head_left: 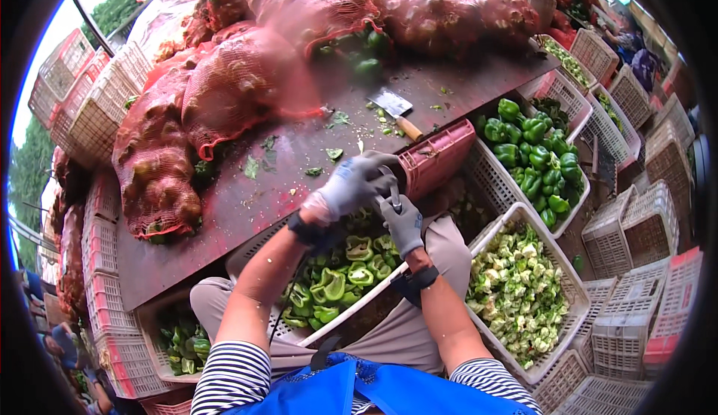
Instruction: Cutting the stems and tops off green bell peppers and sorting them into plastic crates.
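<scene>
My left hand point(350, 184), in a grey-white work glove, is held over the near edge of the table with its fingers curled together; what they pinch, if anything, is hidden. Close beside it, my right hand point(404, 225), in a grey glove, closes around a small metal tool point(395, 193) whose full shape I cannot make out. Below the hands, a crate between my legs holds halved green bell peppers point(340, 276). To the right, another crate contains pale green pepper cores point(516, 295). Whole green bell peppers point(535, 157) fill a crate farther right.
A cleaver point(392, 104) with a wooden handle lies on the dark table point(277, 183), beside a pink plastic crate point(438, 159). Red mesh sacks point(239, 89) cover the table's far side. Stacked crates point(108, 288) stand left, and more crates point(628, 310) stand right.
</scene>
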`<state>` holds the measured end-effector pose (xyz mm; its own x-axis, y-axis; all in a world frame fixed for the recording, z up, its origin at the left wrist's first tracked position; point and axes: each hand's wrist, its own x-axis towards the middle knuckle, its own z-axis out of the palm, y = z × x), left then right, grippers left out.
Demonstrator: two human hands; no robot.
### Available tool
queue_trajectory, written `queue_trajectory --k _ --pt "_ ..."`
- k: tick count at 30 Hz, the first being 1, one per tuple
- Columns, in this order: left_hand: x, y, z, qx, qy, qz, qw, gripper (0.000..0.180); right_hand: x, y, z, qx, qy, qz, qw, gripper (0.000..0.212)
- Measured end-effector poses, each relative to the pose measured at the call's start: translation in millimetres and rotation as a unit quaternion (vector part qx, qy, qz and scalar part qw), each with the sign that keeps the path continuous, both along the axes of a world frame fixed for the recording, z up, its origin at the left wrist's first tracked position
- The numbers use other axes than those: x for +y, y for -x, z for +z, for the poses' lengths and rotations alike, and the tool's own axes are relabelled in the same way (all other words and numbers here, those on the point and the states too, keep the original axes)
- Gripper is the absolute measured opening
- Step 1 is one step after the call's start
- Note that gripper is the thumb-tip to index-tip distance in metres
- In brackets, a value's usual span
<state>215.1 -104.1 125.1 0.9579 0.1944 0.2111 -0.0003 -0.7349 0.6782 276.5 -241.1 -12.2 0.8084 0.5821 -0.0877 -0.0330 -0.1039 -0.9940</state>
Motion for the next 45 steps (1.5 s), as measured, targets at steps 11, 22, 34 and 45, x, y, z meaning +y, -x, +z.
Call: queue_trajectory --k 11,22,34,45 --pt "164 -156 -31 0.096 -0.214 0.163 0.958 0.053 -20 5 44 0.084 -0.022 -0.004 0.996 0.01" --pt "249 -296 -98 0.134 -0.288 0.291 0.902 0.063 -30 -16 58 0.242 0.036 -0.061 0.968 0.01" --pt "183 -78 -89 -0.114 0.669 0.083 0.73 0.047 -37 1 29 0.026 0.066 -0.016 0.997 0.025" --pt "-1 120 -55 -0.175 0.819 0.168 0.519 0.045 0 62 70 -0.539 0.005 0.039 0.842 0.052"
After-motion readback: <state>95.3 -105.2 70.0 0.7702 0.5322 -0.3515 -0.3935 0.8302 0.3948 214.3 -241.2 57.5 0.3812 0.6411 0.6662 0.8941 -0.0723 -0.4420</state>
